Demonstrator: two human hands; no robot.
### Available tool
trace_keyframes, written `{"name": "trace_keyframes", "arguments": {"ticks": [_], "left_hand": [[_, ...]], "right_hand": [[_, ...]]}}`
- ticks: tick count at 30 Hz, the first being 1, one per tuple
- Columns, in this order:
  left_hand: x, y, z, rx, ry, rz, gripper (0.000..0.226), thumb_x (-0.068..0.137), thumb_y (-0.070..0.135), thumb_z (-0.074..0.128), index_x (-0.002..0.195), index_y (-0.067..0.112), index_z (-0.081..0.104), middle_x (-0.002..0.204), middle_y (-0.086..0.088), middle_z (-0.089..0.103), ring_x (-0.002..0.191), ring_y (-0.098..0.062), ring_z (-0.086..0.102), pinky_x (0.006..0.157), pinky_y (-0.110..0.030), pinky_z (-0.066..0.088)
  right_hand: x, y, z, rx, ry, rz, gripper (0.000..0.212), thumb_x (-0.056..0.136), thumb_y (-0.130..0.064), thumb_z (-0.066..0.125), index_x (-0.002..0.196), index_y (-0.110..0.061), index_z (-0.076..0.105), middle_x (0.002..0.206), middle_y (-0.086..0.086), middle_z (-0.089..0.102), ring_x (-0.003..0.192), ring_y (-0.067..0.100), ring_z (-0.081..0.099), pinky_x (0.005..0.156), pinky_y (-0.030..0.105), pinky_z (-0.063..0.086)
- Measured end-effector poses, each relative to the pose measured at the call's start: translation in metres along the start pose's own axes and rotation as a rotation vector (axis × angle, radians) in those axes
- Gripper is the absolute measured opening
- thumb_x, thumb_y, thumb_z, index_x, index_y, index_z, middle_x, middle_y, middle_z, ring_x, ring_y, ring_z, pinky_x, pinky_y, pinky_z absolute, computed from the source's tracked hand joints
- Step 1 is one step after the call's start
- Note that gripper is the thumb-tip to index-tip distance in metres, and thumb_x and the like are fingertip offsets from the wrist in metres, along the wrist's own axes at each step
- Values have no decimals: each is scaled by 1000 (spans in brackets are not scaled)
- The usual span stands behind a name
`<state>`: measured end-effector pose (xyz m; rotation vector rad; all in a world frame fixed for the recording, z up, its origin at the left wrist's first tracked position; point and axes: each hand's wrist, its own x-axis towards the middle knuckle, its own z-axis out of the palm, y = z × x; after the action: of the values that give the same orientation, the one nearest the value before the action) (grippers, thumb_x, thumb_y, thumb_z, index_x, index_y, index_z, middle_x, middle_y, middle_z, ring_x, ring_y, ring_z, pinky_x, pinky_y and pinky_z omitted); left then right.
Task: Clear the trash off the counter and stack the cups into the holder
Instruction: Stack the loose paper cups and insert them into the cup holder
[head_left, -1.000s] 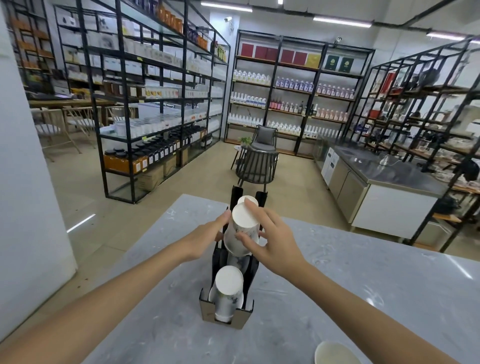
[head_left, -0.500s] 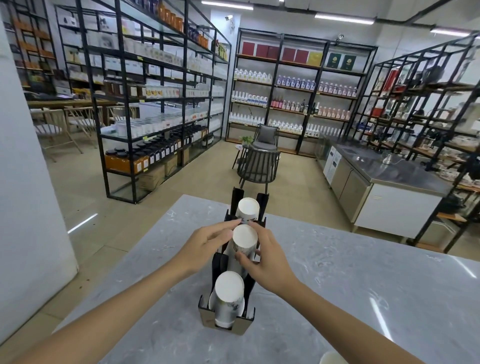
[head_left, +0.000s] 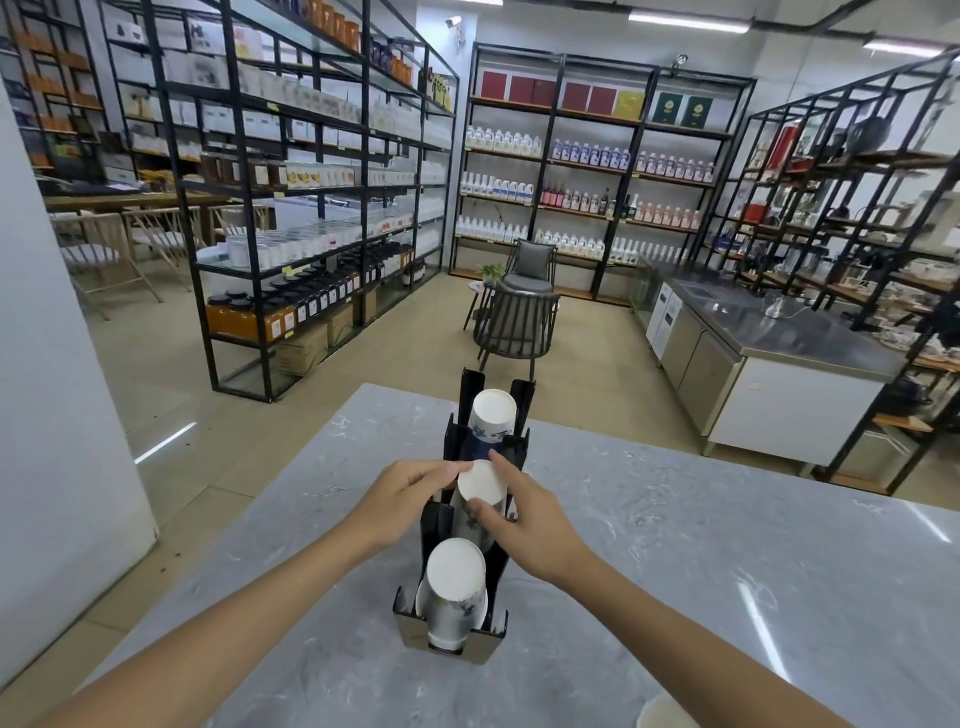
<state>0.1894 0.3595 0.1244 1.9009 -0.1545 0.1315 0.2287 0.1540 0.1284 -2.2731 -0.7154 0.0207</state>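
A black stepped cup holder (head_left: 451, 629) stands on the grey marble counter (head_left: 649, 571), in the middle. Each of its three slots has white paper cups upside down: a near stack (head_left: 454, 587), a middle stack (head_left: 481, 491) and a far stack (head_left: 493, 415). My left hand (head_left: 402, 501) touches the middle stack's top cup from the left with its fingertips. From the right, my right hand (head_left: 524, 525) grips the same cup with thumb and fingers. The cup sits low in the middle slot.
The rim of one more white cup (head_left: 667, 714) shows at the bottom edge of the counter, right of my right arm. Beyond the counter stand black shelving racks (head_left: 291, 208), a dark chair (head_left: 517, 322) and a steel worktop (head_left: 779, 332).
Both hands have lowered the cup from above the holder down onto the middle stack. The camera view has tilted slightly, so the far stack now shows fully.
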Motion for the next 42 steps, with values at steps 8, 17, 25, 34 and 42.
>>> {"name": "trace_keyframes", "arguments": {"ticks": [8,17,25,34,42], "left_hand": [[-18,30,-1,137,64,128,39,95,53,49,132,45,60,133,25,62,122,17,51,100,-15,41],[-57,84,42,418,-79,468,46,93,36,60,139,31,57,142,21,56,133,8,45,111,-15,37],[-81,86,113,509,-426,641,53,91,44,66,141,39,51,149,21,47,138,3,41,114,-25,38],[-91,50,159,536,-596,779,48,89,44,71,134,33,59,138,19,59,125,-4,55,101,-28,49],[-90,36,168,508,-468,900,19,96,28,67,115,28,72,119,13,70,106,-7,65,81,-30,56]], "right_hand": [[-29,2,-44,132,-17,29,63,100,-53,54,157,-37,31,151,0,52,138,10,49,105,23,46],[-113,67,-111,150,21,209,64,94,-77,36,147,-43,40,133,-8,65,127,12,58,114,40,41],[-221,144,-101,12,-144,432,46,105,-25,54,142,-44,35,143,-5,57,134,18,53,113,36,42],[-297,143,-10,-77,-59,288,91,65,-74,81,141,-48,36,148,-16,48,136,6,46,116,28,36],[-284,141,19,23,37,402,89,67,-62,84,142,-38,43,140,-8,55,129,13,52,111,37,45]]}}
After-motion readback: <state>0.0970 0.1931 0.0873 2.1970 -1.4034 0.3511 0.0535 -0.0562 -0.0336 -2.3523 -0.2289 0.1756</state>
